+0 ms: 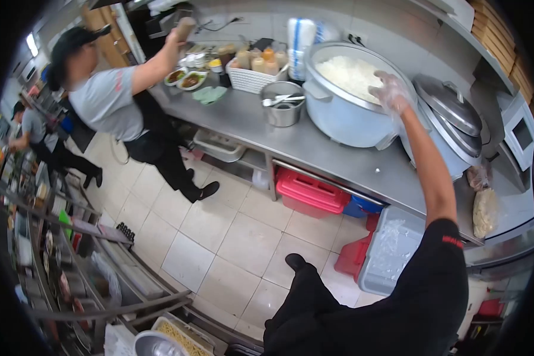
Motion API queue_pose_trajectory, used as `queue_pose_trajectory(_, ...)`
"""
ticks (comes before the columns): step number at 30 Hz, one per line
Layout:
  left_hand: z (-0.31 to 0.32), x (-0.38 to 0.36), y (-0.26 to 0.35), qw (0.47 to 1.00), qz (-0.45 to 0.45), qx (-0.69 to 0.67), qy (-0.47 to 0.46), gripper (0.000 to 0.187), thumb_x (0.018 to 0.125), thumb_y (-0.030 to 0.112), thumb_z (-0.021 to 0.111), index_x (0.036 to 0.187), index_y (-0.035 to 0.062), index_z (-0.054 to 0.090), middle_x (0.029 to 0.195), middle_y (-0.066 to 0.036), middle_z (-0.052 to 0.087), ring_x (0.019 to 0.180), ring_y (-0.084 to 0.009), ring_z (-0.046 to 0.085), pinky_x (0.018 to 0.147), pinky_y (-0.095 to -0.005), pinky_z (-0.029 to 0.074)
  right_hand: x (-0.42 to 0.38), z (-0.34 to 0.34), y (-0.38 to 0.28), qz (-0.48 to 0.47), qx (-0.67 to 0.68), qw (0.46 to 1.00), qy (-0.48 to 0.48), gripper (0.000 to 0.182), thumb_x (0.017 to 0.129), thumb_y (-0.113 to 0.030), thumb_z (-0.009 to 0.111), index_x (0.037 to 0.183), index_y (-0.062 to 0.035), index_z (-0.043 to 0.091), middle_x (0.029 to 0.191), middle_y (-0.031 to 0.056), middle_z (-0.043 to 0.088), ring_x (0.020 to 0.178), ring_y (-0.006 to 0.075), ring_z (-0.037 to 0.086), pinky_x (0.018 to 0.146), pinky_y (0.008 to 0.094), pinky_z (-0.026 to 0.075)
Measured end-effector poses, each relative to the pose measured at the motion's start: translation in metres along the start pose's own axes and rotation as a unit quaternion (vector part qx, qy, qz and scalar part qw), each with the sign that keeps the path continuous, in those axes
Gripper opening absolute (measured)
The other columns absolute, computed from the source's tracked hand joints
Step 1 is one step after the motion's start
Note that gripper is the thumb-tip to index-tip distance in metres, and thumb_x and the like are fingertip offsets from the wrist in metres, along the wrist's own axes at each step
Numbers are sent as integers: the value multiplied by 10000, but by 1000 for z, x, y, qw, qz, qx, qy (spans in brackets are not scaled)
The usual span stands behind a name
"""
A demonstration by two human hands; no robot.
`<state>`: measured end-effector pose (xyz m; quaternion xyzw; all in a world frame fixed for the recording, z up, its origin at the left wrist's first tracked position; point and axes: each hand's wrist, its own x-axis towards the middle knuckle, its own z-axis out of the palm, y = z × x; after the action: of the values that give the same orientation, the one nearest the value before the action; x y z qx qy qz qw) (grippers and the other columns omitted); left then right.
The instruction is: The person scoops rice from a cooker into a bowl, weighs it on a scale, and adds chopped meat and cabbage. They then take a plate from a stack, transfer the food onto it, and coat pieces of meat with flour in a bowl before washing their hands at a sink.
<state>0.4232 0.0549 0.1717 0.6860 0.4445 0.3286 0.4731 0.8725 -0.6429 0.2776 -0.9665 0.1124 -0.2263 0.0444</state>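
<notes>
My right hand [391,94], in a clear plastic glove, reaches over the near right rim of a large pale blue pot [344,121]. Its fingers are apart and slightly curled, with nothing seen between them. Below the fingertips, white rice [350,76] fills the pot close to the top. A second big pot [436,139], with a metal lid [448,104] on top, stands to the right of my wrist. To the left, a metal container [280,113] holds white-handled utensils [283,101]. My left hand is out of view.
A steel counter [338,160] carries a white basket [249,81] of sauce bottles and two dishes of food [191,81]. A co-worker [113,101] stands left with one arm raised. Red bin [311,193] and grey tub [391,252] sit below. Shelves line the lower left.
</notes>
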Motion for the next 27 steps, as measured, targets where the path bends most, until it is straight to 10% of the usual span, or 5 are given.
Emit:
queue_pose_trajectory(3, 98, -2, 12, 985, -45, -72, -149, 340, 745, 92, 524, 1034, -80, 574, 970, -201, 594, 773, -226, 562, 705, -285, 451, 53, 11, 27, 28, -56, 960, -274, 825, 604, -294, 753, 1310, -99, 373, 1175, 208, 521, 1077, 301, 517, 925, 336, 390)
queue_pose_trajectory(8, 321, -77, 127, 937, -37, -173, -302, 322, 532, 1, 429, 841, -28, 514, 724, -27, 507, 640, -111, 480, 600, -207, 382, 79, 85, 82, 7, 183, 893, -412, 895, 544, -272, 783, 1321, -127, 363, 1077, 219, 574, 991, 293, 570, 840, 358, 453)
queue_pose_trajectory(18, 537, -146, 282, 803, 116, -262, -522, 131, 583, -48, 501, 679, 31, 461, 641, 11, 436, 583, -69, 402, 540, -195, 334, 84, 109, 90, -83, -78, 911, -396, 628, 611, -336, 757, 1139, -73, 543, 1037, 153, 605, 897, 269, 601, 768, 326, 488)
queue_pose_trajectory(22, 618, -177, 331, 787, 249, -246, -509, 112, 645, 32, 558, 717, -18, 488, 631, -27, 494, 582, -103, 439, 531, -251, 372, 81, 117, 149, 257, 544, 758, -254, 395, 745, -159, 684, 1090, -24, 548, 979, 118, 624, 750, 216, 607, 653, 352, 511)
queue_pose_trajectory(27, 702, -247, 382, 732, 324, -102, -590, 152, 624, 83, 572, 671, -46, 508, 545, -114, 499, 456, -172, 489, 434, -323, 396, 95, 10, 80, 174, 604, 758, -173, 453, 781, -243, 667, 1084, 60, 522, 1035, 154, 602, 1008, 217, 564, 802, 342, 485)
